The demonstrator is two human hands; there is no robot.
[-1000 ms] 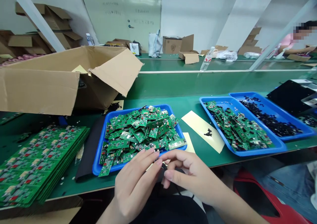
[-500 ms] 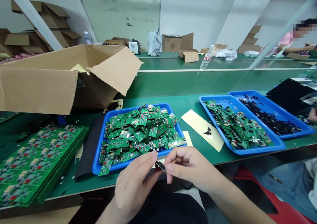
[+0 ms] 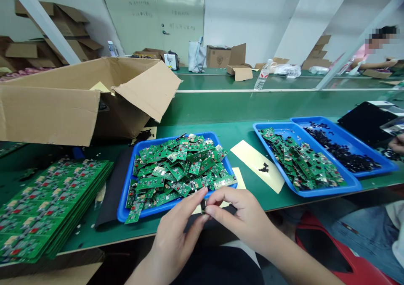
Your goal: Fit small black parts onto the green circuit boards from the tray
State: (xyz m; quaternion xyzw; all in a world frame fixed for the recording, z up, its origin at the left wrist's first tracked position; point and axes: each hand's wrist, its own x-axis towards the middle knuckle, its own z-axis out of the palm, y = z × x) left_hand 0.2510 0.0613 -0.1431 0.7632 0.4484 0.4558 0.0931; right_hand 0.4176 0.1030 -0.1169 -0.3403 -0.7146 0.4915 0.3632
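Note:
Both hands meet just in front of the table's near edge, pinching a small dark piece (image 3: 203, 206), apparently a circuit board turned on edge. My left hand (image 3: 173, 231) grips it from the left between thumb and fingertips. From the right, the thumb and index finger of my right hand (image 3: 241, 213) close on it. The fingertips hide much of the piece. Right behind the hands, a blue tray (image 3: 148, 215) is heaped with green circuit boards (image 3: 176, 167).
To the left are stacked green board panels (image 3: 53, 201) and a large open cardboard box (image 3: 47, 112). Yellowish paper (image 3: 249, 157) bears small black bits. Further right, one blue tray (image 3: 331, 191) holds boards, another (image 3: 383, 167) black parts. A co-worker's hand (image 3: 397, 143) shows at the right edge.
The held piece has turned from a slanted position to nearly upright between my fingertips. My hands have drawn closer together, the right one shifting slightly left.

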